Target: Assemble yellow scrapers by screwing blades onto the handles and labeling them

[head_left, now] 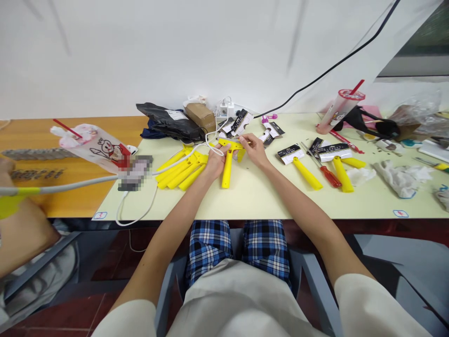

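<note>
I can only partly see the yellow plastic tool (227, 171): the left hand (216, 161) clenches it, and the right hand (253, 150) pinches its top, hiding the grip.

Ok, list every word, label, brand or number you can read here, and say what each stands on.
Nothing here can be read for certain.
Black-and-white cards on the cream table: print too small to read.
White label on the black bag: too small to read.
Sticker at the table's front edge: too small to read.
Pixelated patch: blurred out, unreadable.
</note>
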Action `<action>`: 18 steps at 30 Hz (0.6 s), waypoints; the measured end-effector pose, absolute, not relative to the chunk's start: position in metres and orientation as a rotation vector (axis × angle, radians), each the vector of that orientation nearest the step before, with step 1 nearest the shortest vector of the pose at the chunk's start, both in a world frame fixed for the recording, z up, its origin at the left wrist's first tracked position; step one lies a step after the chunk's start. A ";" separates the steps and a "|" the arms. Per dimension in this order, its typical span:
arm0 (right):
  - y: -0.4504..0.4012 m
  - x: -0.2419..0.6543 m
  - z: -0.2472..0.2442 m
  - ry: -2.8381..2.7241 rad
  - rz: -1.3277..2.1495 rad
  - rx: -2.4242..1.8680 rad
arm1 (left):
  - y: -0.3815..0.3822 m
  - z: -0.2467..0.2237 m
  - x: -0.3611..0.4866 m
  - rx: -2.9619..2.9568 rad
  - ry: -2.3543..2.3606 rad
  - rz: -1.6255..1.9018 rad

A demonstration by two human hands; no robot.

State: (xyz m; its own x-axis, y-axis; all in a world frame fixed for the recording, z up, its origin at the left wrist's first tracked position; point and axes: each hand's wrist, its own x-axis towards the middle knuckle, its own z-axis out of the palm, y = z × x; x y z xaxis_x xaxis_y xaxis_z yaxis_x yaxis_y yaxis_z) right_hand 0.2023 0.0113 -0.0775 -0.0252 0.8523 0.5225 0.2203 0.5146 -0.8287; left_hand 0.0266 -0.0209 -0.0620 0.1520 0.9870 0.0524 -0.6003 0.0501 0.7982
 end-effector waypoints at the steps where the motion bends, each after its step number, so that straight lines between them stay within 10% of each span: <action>1: 0.009 0.202 -0.075 -1.559 0.628 -0.932 | -0.022 -0.061 0.027 0.808 0.601 1.325; 18: 0.008 0.199 -0.065 -1.392 1.005 -0.799 | -0.028 -0.057 0.029 0.868 0.541 1.283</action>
State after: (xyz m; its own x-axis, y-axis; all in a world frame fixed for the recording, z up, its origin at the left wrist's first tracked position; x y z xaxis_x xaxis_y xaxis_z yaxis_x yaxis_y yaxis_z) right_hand 0.1992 0.0078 -0.0646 -0.0827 0.9117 0.4026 -0.0947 0.3949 -0.9138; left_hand 0.0291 -0.0275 -0.0565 0.2298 0.9666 0.1136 -0.5936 0.0467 0.8034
